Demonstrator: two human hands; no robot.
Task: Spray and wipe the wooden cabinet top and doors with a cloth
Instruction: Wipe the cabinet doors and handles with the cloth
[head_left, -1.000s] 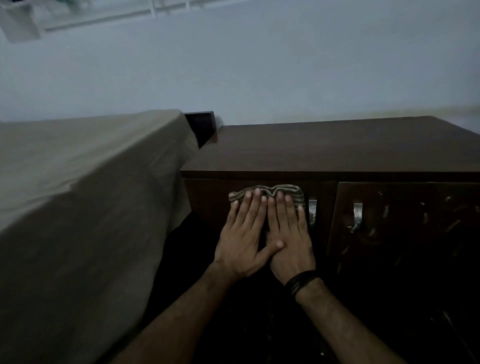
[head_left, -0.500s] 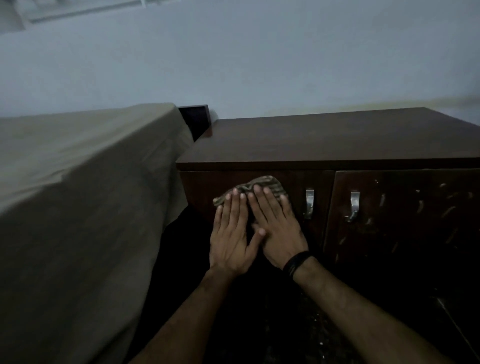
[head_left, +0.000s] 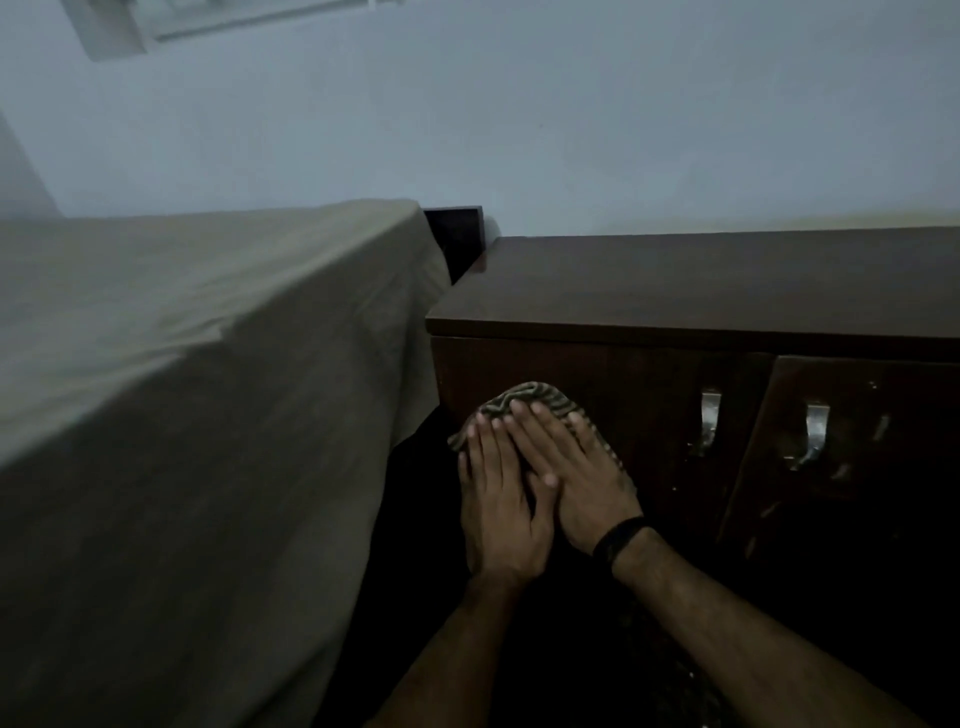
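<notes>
Left hand (head_left: 498, 512) and right hand (head_left: 582, 475), fingers straight and held together, are pressing a crumpled green-striped woven cloth (head_left: 535, 397) flat against the glossy dark-brown wooden cabinet door (head_left: 613, 395), left of its curved metal handle (head_left: 709, 423).

Dim room in a home, likely a bedroom. Left: a bed (head_left: 197, 364) under a plain greyish sheet, its dark headboard (head_left: 457, 239) against the far wall (head_left: 519, 114). Right, just beside it: a low dark wooden cabinet (head_left: 701, 291) with glossy doors and metal handles (head_left: 709, 423). Wall pale, painted, bare.
</notes>
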